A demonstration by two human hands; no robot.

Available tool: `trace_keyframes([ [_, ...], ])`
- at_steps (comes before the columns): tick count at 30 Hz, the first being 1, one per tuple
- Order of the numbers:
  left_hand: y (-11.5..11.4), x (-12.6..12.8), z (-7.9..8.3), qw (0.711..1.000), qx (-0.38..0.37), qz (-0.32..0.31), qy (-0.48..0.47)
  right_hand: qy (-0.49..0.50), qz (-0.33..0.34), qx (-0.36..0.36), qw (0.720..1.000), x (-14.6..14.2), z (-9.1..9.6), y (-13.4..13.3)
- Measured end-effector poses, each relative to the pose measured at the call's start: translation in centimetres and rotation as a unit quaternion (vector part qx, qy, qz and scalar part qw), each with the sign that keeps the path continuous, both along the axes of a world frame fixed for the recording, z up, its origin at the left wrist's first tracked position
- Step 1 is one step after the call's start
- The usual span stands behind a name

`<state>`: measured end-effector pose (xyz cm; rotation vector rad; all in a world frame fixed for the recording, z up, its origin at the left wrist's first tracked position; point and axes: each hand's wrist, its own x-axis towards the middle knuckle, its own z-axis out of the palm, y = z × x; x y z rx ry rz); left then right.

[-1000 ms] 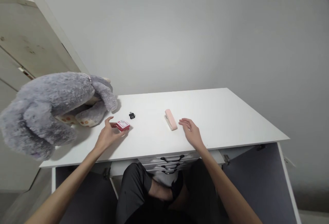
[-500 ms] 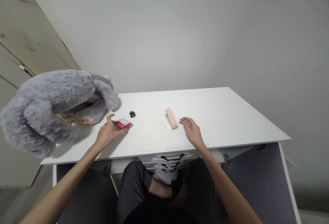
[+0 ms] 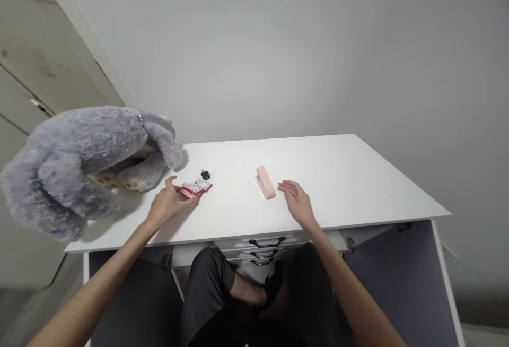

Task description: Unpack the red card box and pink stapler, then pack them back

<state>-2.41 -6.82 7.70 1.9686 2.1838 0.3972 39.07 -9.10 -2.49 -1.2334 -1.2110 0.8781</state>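
Observation:
At the left of the table, my left hand (image 3: 165, 202) is curled round a group of small red-and-white boxes (image 3: 193, 187), thumb along their front and fingertips at their left side. The boxes overlap, one leaning out to the right. A small black item with a metal tip (image 3: 205, 175), its kind unclear, lies just behind them. Near the middle lies a pink stapler (image 3: 265, 182). My right hand (image 3: 297, 202) rests just right of the stapler, fingers stretched out and apart from it, holding nothing.
A large grey plush toy (image 3: 99, 140) slumps over the table's left end. The white tabletop (image 3: 326, 177) meets a grey wall behind. Below the front edge are drawers with black handles (image 3: 267, 243) and open cabinet doors (image 3: 401, 278) either side of my legs.
The upper red-and-white box has slid or tipped to the right, so the stack is now spread out near the black item. Both hands have hardly moved.

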Motion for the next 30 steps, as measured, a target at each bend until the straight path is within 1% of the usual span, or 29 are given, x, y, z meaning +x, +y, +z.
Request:
trace_keyframes([
  [5,-0.3,-0.3,0.0,1.0,-0.003,-0.003,0.013,0.004,0.0,-0.003,1.0,0.0,0.0,0.0],
  [14,-1.7,-1.3,0.0,0.999,-0.01,0.0,0.033,0.013,0.006,0.009,1.0,0.1,-0.5,0.1],
  [18,-2.3,-1.9,-0.3,0.999,-0.016,-0.003,0.033,0.014,0.008,0.009,1.0,0.2,-0.6,0.1],
  [21,-2.5,-2.2,-0.9,0.999,-0.01,-0.01,0.029,0.013,0.008,0.004,1.0,0.2,-0.7,0.2],
  [23,-2.6,-2.4,-1.5,0.999,0.014,-0.024,0.031,0.012,0.008,0.005,1.0,0.2,-0.7,0.2],
  [26,-2.9,-1.9,-2.4,0.993,0.09,-0.058,0.051,0.001,0.009,0.004,1.0,0.1,-0.4,0.0],
  [28,-3.4,-1.0,-2.8,0.982,0.148,-0.102,0.048,-0.019,0.011,0.003,1.0,0.0,-0.1,-0.1],
  [30,-4.0,0.4,-3.0,0.969,0.186,-0.16,0.022,-0.044,0.015,0.006,0.999,-0.3,0.3,-0.2],
])
